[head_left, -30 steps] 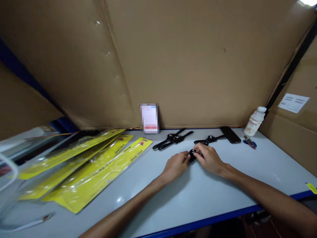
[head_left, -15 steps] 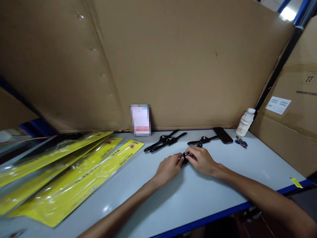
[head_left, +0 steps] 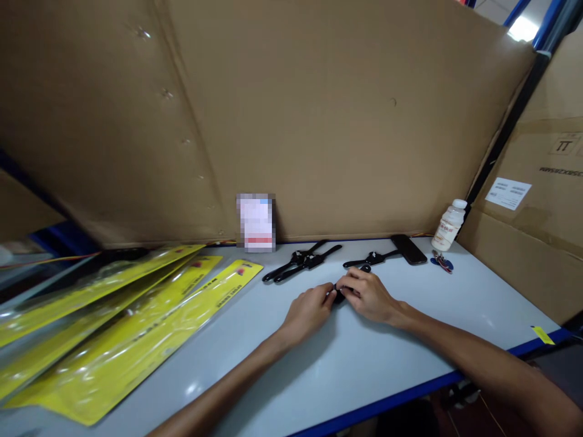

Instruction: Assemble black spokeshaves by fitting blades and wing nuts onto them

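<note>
Near the middle of the table, both hands hold one black spokeshave (head_left: 338, 297), mostly hidden by the fingers; a rounded black handle end (head_left: 365, 268) shows past the right knuckles. My left hand (head_left: 308, 312) is closed on its near side, thumb and fingertips pressed together. My right hand (head_left: 368, 294) pinches at its middle from the other side, the fingertips of both hands almost meeting. Just beyond lie two more black spokeshaves (head_left: 303, 261), side by side and overlapping. Another spokeshave (head_left: 373, 258) lies behind the right hand, its far end against a dark phone (head_left: 409, 249).
Several yellow blister-card packages (head_left: 182, 325) fan out on the left. A blurred-out white card (head_left: 256, 223) leans on the cardboard wall (head_left: 296, 121) behind. At the back right stand a white-capped bottle (head_left: 449, 226) and keys with a blue tag (head_left: 441, 262). Blue edging (head_left: 392, 406) borders the table.
My right fingertips have shifted slightly left and closed over the middle of the spokeshave. The whole view has shifted a little; the things on the table stay put.
</note>
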Tool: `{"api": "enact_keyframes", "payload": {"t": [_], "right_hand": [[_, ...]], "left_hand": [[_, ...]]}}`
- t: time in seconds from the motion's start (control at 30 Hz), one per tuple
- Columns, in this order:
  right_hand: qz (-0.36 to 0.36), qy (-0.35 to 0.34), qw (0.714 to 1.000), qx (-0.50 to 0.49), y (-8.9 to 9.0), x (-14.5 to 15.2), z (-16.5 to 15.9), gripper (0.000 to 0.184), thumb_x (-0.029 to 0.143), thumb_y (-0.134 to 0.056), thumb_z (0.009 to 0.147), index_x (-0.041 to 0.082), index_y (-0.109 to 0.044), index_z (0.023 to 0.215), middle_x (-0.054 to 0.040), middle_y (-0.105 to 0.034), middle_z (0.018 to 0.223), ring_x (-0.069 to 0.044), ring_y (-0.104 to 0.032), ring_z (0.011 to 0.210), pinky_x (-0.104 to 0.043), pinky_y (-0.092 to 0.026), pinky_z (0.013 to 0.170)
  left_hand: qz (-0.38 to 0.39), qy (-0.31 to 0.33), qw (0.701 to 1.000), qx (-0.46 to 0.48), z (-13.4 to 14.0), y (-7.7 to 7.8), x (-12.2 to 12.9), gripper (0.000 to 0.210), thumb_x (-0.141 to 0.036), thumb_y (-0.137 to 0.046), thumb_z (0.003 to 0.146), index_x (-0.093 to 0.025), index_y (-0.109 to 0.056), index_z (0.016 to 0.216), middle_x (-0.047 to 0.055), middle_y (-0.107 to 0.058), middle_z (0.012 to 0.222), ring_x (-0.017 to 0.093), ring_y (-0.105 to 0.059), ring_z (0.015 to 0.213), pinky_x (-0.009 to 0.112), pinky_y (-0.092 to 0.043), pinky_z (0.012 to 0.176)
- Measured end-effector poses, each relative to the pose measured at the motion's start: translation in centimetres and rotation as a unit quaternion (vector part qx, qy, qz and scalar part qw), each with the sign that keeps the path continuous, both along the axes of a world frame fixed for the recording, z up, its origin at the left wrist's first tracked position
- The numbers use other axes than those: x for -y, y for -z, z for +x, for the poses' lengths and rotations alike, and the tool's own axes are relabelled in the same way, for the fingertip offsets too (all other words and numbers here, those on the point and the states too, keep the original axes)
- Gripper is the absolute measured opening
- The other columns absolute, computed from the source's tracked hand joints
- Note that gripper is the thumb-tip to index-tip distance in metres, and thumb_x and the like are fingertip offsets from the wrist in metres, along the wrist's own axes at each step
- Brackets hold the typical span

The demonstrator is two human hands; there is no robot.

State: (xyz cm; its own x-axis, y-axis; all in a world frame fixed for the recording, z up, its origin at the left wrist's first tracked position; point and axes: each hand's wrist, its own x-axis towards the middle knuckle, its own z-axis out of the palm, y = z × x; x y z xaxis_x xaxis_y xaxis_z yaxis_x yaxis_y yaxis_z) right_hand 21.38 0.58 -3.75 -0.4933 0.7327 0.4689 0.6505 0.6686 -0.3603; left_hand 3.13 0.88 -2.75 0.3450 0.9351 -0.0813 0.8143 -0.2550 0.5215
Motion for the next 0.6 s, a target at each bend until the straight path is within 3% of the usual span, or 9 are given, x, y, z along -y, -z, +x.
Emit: {"api": "enact_keyframes", "payload": {"t": [0.3, 0.43, 0.6], "right_hand": [[-0.012, 0.010, 1.000, -0.002, -0.63, 0.39, -0.24, 0.009, 0.018, -0.062, 0.089, 0.019, -0.068, 0.096, -0.0006, -0.058, 0.089, -0.010, -0.049, 0.065, -0.024, -0.042, 0.066], [-0.010, 0.011, 1.000, -0.008, -0.76, 0.45, -0.35, 0.012, 0.027, -0.060, 0.096, 0.019, -0.069, 0.093, -0.0013, -0.058, 0.087, -0.012, -0.053, 0.070, -0.025, -0.042, 0.068], [-0.022, 0.013, 1.000, -0.013, -0.46, 0.34, -0.37, 0.010, 0.024, -0.058, 0.096, 0.020, -0.067, 0.092, -0.0015, -0.059, 0.088, -0.013, -0.054, 0.072, -0.026, -0.043, 0.071]], "left_hand": [[-0.006, 0.006, 0.999, -0.033, 0.17, -0.41, 0.14, 0.035, -0.029, -0.035, 0.100, -0.020, -0.067, 0.111, 0.012, -0.074, 0.113, 0.029, -0.067, 0.105, 0.033, -0.042, 0.079], [-0.011, 0.007, 0.999, -0.036, 0.18, -0.63, 0.29, 0.036, -0.031, -0.035, 0.100, -0.019, -0.067, 0.112, 0.013, -0.074, 0.115, 0.030, -0.067, 0.106, 0.033, -0.042, 0.078], [-0.010, 0.009, 0.999, -0.041, 0.22, -0.66, 0.23, 0.036, -0.031, -0.034, 0.101, -0.019, -0.066, 0.113, 0.013, -0.074, 0.114, 0.029, -0.067, 0.105, 0.033, -0.042, 0.078]]}}
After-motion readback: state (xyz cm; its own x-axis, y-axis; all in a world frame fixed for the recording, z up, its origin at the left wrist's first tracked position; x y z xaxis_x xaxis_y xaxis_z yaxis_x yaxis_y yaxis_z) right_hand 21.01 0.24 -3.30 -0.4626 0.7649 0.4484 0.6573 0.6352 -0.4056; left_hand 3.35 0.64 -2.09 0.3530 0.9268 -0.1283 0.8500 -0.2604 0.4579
